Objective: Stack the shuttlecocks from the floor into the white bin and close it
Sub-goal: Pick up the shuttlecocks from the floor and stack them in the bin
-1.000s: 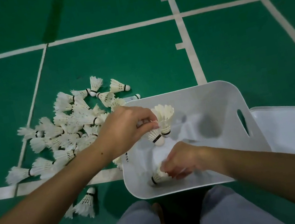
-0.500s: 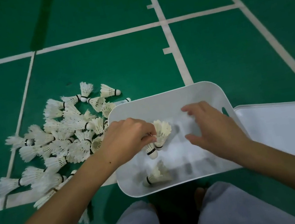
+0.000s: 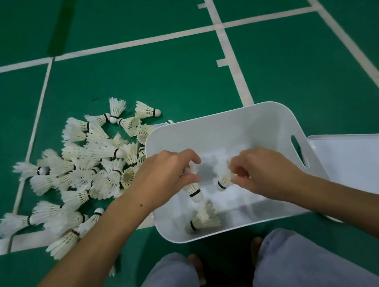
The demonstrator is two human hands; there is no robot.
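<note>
Both hands are over the white bin (image 3: 267, 114), which sits open on the green floor (image 3: 170, 70). The left hand (image 3: 163, 173) has its fingers curled round a shuttlecock (image 3: 192, 189), cork end pointing down toward the bin's bottom, feathers hidden under the palm. Right beside it, the right hand (image 3: 261, 171) pinches a second shuttlecock (image 3: 225, 180) by the feathers between thumb and fingertips, cork aimed left toward the first one; the two corks are close but apart. Below them, a third shuttlecock (image 3: 204, 219) lies on its side on the bin's floor, near the front wall, cork to the left.

And the pile (image 3: 87, 171) is waiting: a big loose heap of white shuttlecocks spread on the floor just left of the bin, some touching its left wall, crossing a white court line (image 3: 35, 125). The lid (image 3: 375, 168) lies flat on the floor at the bin's right side, tucked just against it. At the bottom edge, the person's knees in grey trousers (image 3: 294, 271) frame the view, close to the bin's front rim.
</note>
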